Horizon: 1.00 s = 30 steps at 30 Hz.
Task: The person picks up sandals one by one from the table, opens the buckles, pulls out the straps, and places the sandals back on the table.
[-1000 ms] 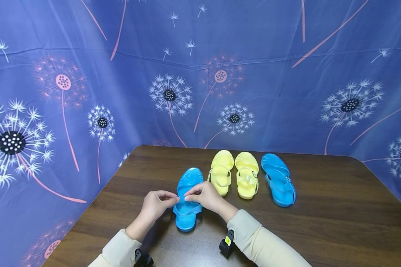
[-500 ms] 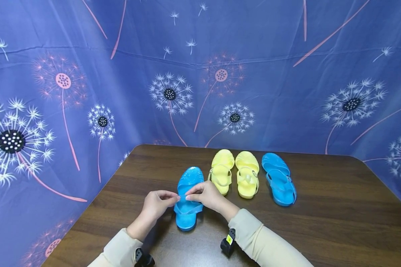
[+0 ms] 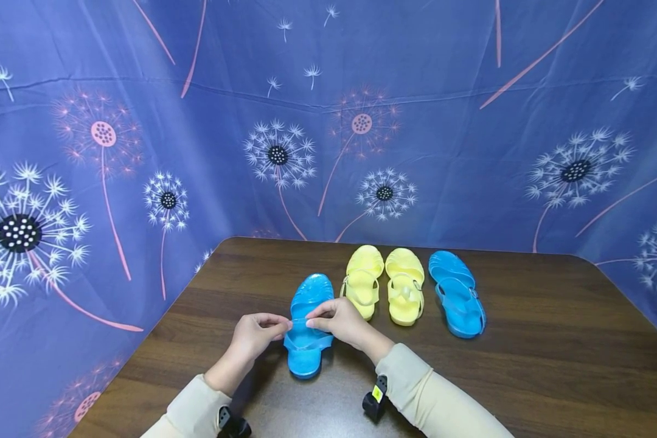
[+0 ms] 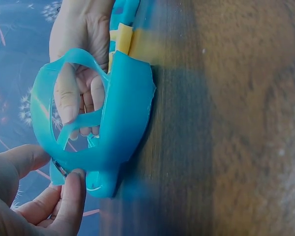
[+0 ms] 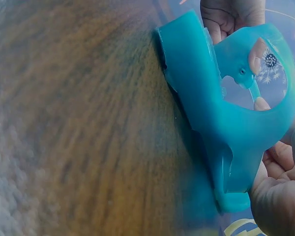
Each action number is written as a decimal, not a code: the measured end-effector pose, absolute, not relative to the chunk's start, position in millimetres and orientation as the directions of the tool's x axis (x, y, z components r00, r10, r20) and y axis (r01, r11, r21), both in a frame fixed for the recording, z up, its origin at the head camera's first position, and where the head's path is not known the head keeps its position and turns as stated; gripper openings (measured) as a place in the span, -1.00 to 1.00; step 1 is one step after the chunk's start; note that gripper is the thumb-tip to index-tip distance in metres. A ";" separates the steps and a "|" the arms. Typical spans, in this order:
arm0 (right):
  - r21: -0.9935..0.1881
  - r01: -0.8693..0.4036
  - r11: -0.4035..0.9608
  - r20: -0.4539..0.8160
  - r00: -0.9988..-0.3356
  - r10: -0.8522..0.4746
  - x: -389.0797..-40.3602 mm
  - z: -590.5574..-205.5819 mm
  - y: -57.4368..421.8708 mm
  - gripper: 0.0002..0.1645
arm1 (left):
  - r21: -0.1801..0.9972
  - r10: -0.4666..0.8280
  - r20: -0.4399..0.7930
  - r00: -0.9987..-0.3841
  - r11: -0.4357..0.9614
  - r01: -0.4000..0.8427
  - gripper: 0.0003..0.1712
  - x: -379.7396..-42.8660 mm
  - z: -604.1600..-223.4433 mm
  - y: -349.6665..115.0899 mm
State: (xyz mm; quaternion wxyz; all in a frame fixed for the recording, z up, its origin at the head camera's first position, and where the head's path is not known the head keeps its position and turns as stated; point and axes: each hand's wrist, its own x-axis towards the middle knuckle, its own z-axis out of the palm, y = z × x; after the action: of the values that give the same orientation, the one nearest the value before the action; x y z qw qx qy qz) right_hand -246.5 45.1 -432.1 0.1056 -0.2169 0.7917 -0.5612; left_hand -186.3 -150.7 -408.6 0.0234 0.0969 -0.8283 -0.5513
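Note:
A blue jelly sandal stands upright on the table, toe toward the far edge, with both hands at its ankle strap. My left hand pinches the strap at the sandal's left side; a small metal buckle shows beside its fingers in the left wrist view. From the right, my right hand pinches the thin strap, which runs across the sandal's opening toward the left hand. Whether the strap passes through the buckle is hard to see. The right wrist view shows the heel resting on the table.
Two yellow sandals stand side by side just right of the right hand. Farther right is another blue sandal, its strap looped at the heel. A brown wooden table carries everything, with a dandelion-patterned blue cloth behind it.
The fingertips of my two hands have drawn slightly apart, and the thin strap between them shows more clearly. The sandals stay where they were.

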 end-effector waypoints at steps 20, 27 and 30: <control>-0.875 -0.374 0.306 0.187 -0.846 -0.499 -241.2 -431.4 43.9 -0.82 | 0.919 -0.208 -0.116 -0.971 0.348 -0.185 -0.73 -183.9 -408.0 -153.7; -0.941 -0.238 0.239 0.110 -0.886 -0.451 -242.7 -433.1 45.6 -0.77 | 0.925 -0.206 -0.133 -0.969 0.325 -0.196 -0.69 -184.6 -409.1 -154.7; -0.981 -0.114 0.160 0.036 -0.905 -0.424 -243.4 -434.4 45.7 -0.72 | 0.928 -0.212 -0.145 -0.966 0.310 -0.207 -0.69 -183.9 -409.8 -155.7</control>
State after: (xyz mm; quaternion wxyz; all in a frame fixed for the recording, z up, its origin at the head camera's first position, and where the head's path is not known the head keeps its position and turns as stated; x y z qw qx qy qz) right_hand -243.4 45.7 -434.4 0.1245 -0.1788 0.7513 -0.6230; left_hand -183.9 -155.7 -409.8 0.0022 0.1295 -0.8092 -0.5731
